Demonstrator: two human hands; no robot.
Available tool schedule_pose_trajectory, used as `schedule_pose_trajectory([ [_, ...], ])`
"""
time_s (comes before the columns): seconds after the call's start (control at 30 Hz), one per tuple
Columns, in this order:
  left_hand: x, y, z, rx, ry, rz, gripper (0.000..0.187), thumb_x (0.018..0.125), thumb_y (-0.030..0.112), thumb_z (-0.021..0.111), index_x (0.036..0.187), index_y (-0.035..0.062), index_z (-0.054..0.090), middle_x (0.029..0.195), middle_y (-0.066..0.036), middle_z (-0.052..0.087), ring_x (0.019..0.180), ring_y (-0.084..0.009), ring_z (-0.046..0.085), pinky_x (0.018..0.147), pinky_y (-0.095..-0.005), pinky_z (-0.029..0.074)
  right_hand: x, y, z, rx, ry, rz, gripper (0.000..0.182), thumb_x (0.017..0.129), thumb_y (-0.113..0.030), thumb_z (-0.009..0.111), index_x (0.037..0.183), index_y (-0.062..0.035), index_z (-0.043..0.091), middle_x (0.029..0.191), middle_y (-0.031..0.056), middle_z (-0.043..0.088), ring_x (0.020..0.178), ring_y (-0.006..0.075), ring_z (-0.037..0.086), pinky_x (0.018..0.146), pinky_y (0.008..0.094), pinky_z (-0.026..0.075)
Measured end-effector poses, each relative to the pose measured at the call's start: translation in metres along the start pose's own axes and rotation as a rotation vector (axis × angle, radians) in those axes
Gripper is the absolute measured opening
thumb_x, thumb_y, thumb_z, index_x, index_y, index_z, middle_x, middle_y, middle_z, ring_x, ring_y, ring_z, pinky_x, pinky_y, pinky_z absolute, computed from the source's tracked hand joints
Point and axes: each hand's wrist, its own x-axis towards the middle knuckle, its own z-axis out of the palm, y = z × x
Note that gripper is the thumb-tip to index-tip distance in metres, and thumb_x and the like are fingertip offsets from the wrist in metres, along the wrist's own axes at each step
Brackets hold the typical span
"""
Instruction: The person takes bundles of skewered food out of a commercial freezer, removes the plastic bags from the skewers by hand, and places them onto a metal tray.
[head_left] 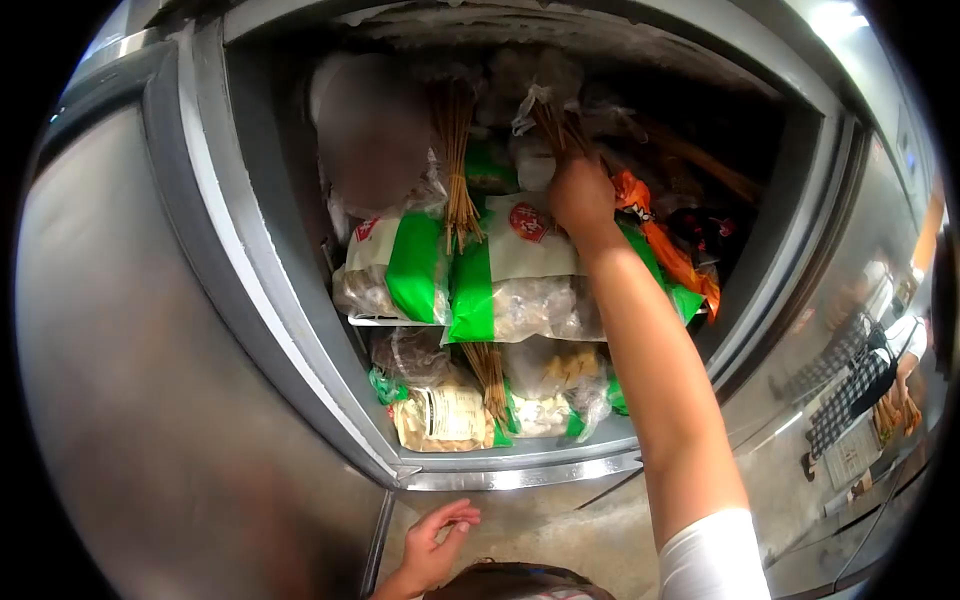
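Note:
My right hand (582, 195) reaches into an upright freezer and is closed around a bundle of wooden skewers (550, 122) in a clear plastic bag. My fingertips are partly hidden behind the hand. Beneath it lies a white and green food bag (530, 250) with a red logo. To its right is a crumpled orange packet (665, 235). A second skewer bundle (457, 160) rests to the left, its sticks pointing down over the bags. Low in front of the freezer, my left hand (437, 540) holds nothing, its fingers loosely apart.
The freezer's metal door (130, 320) stands swung out on the left. On the lower shelf sit more bagged foods (445, 415) and skewers (488, 380). Frost lines the top. At right, a steel surface (800, 400) shows a person in a checked apron (850, 390).

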Motion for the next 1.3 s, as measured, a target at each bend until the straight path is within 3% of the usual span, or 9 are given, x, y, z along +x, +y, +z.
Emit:
schedule_pose_trajectory([
  [0.13,0.002,0.001,-0.008,0.064,-0.035,-0.019,0.031,0.087,-0.002,0.057,0.118,-0.0013,0.055,0.101,-0.014,0.065,0.091,-0.0184,0.064,0.082,-0.0298,0.050,0.004,-0.012,-0.002,-0.454,-0.119,-0.192,0.030,0.079,-0.011,0.055,0.106,0.0023,0.058,0.128,0.0253,0.043,0.098,0.0410,0.058,0.083,0.0458,0.048],
  [0.23,0.007,0.004,-0.010,0.078,-0.090,-0.062,0.029,0.089,-0.001,0.055,0.118,-0.0031,0.054,0.103,-0.012,0.065,0.095,-0.0174,0.062,0.087,-0.0303,0.048,0.003,-0.028,-0.004,-0.487,0.325,-0.534,0.036,0.080,-0.015,0.056,0.112,0.0019,0.057,0.121,0.0249,0.049,0.096,0.0391,0.059,0.083,0.0429,0.049],
  [0.47,0.009,0.008,-0.016,0.072,-0.020,-0.108,0.026,0.090,0.002,0.056,0.115,-0.0024,0.056,0.100,-0.010,0.066,0.094,-0.0162,0.063,0.086,-0.0292,0.048,0.018,-0.082,0.023,0.360,-0.643,0.061,0.039,0.087,-0.031,0.056,0.085,0.0064,0.066,0.091,0.0281,0.064,0.086,0.0393,0.063,0.075,0.0403,0.051],
  [0.57,0.007,-0.004,-0.018,0.036,-0.018,-0.095,0.028,0.092,0.009,0.055,0.117,-0.0025,0.053,0.098,-0.010,0.064,0.088,-0.0154,0.061,0.076,-0.0278,0.049,0.017,-0.074,0.040,0.888,-0.734,0.375,0.031,0.082,-0.023,0.065,0.081,0.0082,0.062,0.076,0.0205,0.063,0.064,0.0266,0.060,0.056,0.0391,0.048],
  [0.7,0.005,-0.014,-0.026,-0.077,-0.116,-0.217,0.034,0.095,0.011,0.052,0.127,0.0006,0.048,0.111,-0.009,0.061,0.100,-0.0157,0.059,0.084,-0.0271,0.047,0.024,-0.068,0.058,0.818,-0.758,0.403,0.036,0.084,-0.027,0.059,0.092,0.0068,0.066,0.093,0.0243,0.065,0.083,0.0312,0.066,0.071,0.0378,0.051],
  [0.77,0.004,-0.014,-0.027,-0.097,-0.108,-0.217,0.033,0.095,0.010,0.051,0.126,0.0004,0.049,0.110,-0.010,0.061,0.098,-0.0154,0.059,0.084,-0.0266,0.047,0.030,-0.068,0.065,0.465,-0.553,0.162,0.023,0.082,-0.019,0.063,0.078,0.0038,0.063,0.068,0.0153,0.061,0.052,0.0171,0.054,0.050,0.0316,0.044],
  [0.9,0.007,-0.009,-0.030,-0.054,-0.109,-0.164,0.032,0.095,0.008,0.051,0.126,-0.0007,0.049,0.109,-0.010,0.061,0.098,-0.0155,0.059,0.085,-0.0266,0.047,0.066,-0.071,0.032,0.210,-0.818,-0.045,0.020,0.084,-0.017,0.062,0.077,0.0018,0.062,0.069,0.0137,0.060,0.053,0.0172,0.054,0.051,0.0331,0.045],
  [1.07,0.009,-0.015,-0.028,-0.074,-0.120,-0.152,0.031,0.094,0.007,0.051,0.124,-0.0021,0.050,0.108,-0.010,0.061,0.097,-0.0153,0.059,0.085,-0.0273,0.047,0.069,-0.081,-0.009,1.163,-0.668,0.544,0.022,0.083,-0.014,0.063,0.066,-0.0011,0.058,0.063,0.0118,0.058,0.053,0.0177,0.054,0.050,0.0337,0.045],
  [1.3,0.008,-0.006,-0.025,-0.082,-0.108,-0.156,0.031,0.094,0.006,0.052,0.124,-0.0029,0.049,0.108,-0.010,0.061,0.096,-0.0147,0.059,0.085,-0.0273,0.047,0.029,-0.071,-0.031,1.056,-0.672,0.335,0.017,0.079,-0.008,0.065,0.070,0.0050,0.059,0.060,0.0138,0.057,0.049,0.0218,0.053,0.045,0.0338,0.041],
])
